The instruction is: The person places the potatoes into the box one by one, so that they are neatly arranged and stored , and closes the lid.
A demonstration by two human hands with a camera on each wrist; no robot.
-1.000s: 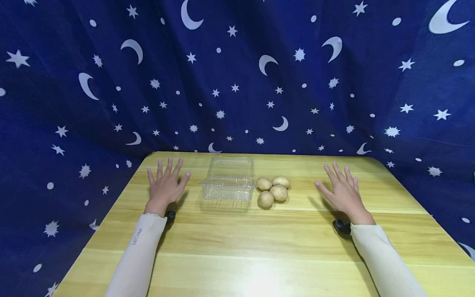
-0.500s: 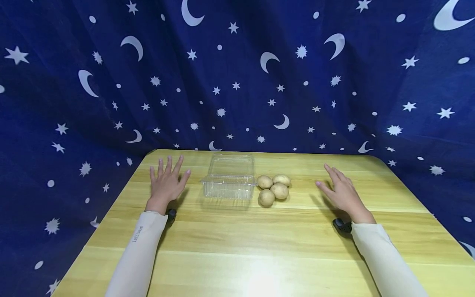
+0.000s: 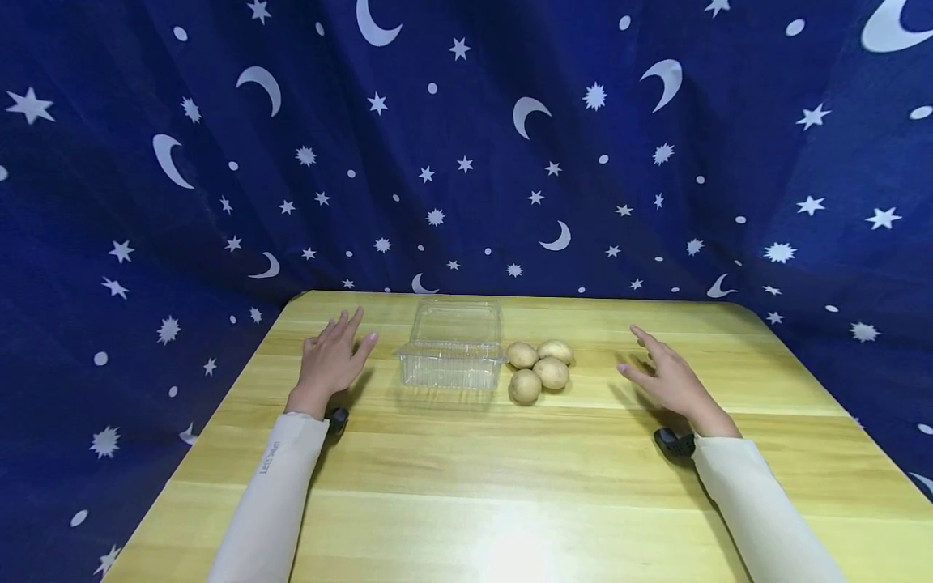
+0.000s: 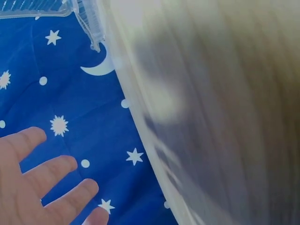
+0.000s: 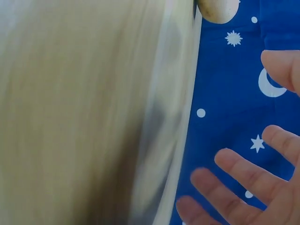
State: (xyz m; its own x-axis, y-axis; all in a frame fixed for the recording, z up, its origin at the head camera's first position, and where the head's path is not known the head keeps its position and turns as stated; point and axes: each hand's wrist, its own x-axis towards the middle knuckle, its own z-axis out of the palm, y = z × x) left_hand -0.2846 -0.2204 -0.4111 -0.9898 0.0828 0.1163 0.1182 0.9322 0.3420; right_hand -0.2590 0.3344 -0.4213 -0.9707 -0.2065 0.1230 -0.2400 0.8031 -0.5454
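Observation:
A clear plastic clamshell box (image 3: 450,366) stands on the wooden table with its lid (image 3: 456,321) raised at the back. Several potatoes (image 3: 551,372) lie grouped close to the box's right side. To the left of the box is my left hand (image 3: 330,361), holding nothing, its fingers loosely bent and thumb apart. My right hand (image 3: 672,379) is off to the right of the potatoes, also holding nothing, fingers extended. The left wrist view catches a corner of the box (image 4: 35,8) at its top; one potato (image 5: 219,8) shows at the top of the right wrist view.
The light wooden table (image 3: 466,470) reaches back to a dark blue curtain (image 3: 466,146) printed with white moons and stars. A black wrist camera (image 3: 338,422) is strapped at the left wrist and another camera (image 3: 674,445) at the right.
The fingers of my left hand, spread earlier, have drawn together and bent a little. My right hand's spread fingers have closed up side by side, and the hand has turned slightly. Box and potatoes stay put.

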